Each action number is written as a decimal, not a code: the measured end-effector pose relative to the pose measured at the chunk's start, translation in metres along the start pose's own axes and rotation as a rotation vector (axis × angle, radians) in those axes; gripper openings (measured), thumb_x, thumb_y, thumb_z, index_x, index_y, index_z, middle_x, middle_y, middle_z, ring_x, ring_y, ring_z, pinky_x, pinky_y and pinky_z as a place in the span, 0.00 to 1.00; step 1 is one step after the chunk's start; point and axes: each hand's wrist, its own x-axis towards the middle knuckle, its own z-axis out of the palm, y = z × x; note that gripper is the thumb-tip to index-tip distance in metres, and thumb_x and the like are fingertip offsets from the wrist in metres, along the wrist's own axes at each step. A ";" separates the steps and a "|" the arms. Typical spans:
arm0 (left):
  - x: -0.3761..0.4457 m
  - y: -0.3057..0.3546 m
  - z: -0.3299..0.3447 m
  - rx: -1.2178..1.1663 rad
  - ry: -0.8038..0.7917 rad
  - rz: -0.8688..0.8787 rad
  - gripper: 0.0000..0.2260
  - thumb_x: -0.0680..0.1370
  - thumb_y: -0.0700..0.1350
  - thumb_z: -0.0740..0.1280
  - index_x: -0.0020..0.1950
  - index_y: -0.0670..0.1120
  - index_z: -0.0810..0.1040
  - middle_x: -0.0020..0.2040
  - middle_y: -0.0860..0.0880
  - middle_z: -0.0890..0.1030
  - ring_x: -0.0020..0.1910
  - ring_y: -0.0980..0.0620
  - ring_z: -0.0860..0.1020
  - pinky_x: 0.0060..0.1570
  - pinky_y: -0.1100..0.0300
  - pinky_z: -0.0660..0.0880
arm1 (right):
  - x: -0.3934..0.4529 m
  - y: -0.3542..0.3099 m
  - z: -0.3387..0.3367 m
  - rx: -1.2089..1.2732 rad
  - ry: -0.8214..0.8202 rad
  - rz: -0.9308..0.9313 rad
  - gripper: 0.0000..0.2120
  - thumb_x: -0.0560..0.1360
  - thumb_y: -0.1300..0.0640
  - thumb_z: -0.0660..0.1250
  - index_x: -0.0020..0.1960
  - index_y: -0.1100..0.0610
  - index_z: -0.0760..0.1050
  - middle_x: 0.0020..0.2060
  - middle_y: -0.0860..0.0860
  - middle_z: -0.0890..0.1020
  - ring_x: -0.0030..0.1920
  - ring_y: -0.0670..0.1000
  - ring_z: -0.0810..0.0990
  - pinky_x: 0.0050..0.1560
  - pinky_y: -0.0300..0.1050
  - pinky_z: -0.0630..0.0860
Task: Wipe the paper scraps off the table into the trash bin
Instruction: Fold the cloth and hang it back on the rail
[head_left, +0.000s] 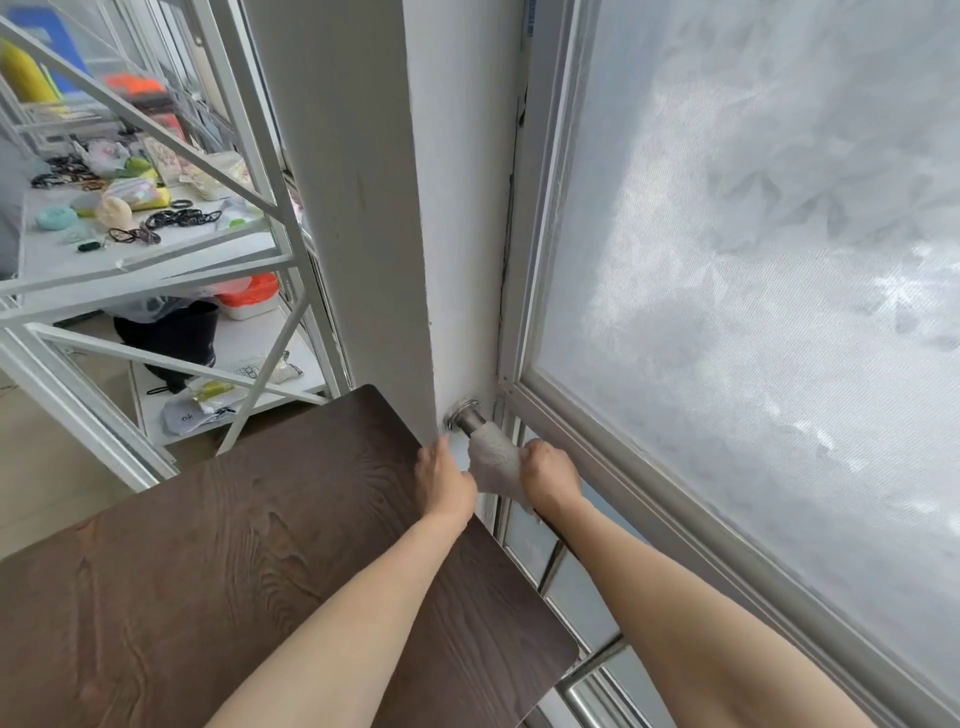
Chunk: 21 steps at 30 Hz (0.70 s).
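- Right hand (549, 470) clenched on a pale grey cloth (496, 457), just past the far right edge of the surface.
- Cloth draped over a metal rail (470, 418), bunched between the two hands, one corner hanging below the right wrist.
- Left hand (444, 480) just beside the cloth on its left, fingers reaching toward the foot of the white pillar (363, 208); whether gripping or only touching the cloth, impossible to tell.
- Rail fixed to the wall by a round flange, running toward the near right beside the window.
- Both forearms bare, stretched from the near edge toward the far corner, left one crossing above the surface.
- Dark brown wood-grain surface (208, 571) filling the near left, rounded corner at the near right; no paper scraps visible on the part shown.
- Frosted window (753, 260) in a grey frame filling the right side.
- White metal shelf rack (156, 260) at the far left, upper shelf crowded with black hair ties and small colourful items.
- Black bin (176, 338) with a clear plastic liner on the rack's lower shelf, well apart from the hands, orange-lidded box just to its right.
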 end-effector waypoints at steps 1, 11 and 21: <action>-0.001 0.001 -0.001 0.020 0.031 0.101 0.25 0.75 0.35 0.61 0.72 0.47 0.65 0.70 0.45 0.67 0.68 0.44 0.67 0.64 0.53 0.68 | -0.001 0.000 0.001 0.001 0.051 -0.003 0.11 0.75 0.65 0.56 0.51 0.62 0.76 0.47 0.60 0.84 0.47 0.61 0.81 0.38 0.48 0.73; 0.003 0.020 0.005 0.241 -0.156 0.474 0.22 0.77 0.34 0.58 0.69 0.47 0.71 0.73 0.50 0.66 0.70 0.49 0.65 0.69 0.54 0.65 | -0.030 0.001 0.003 -0.185 0.190 -0.177 0.12 0.80 0.56 0.58 0.55 0.61 0.76 0.54 0.58 0.78 0.56 0.58 0.78 0.48 0.49 0.75; -0.011 0.023 -0.018 0.254 -0.151 0.407 0.18 0.78 0.38 0.59 0.68 0.46 0.71 0.69 0.49 0.69 0.67 0.47 0.69 0.64 0.50 0.70 | -0.034 -0.021 -0.014 -0.148 0.175 -0.226 0.12 0.77 0.61 0.61 0.59 0.60 0.76 0.57 0.57 0.77 0.58 0.58 0.76 0.53 0.50 0.75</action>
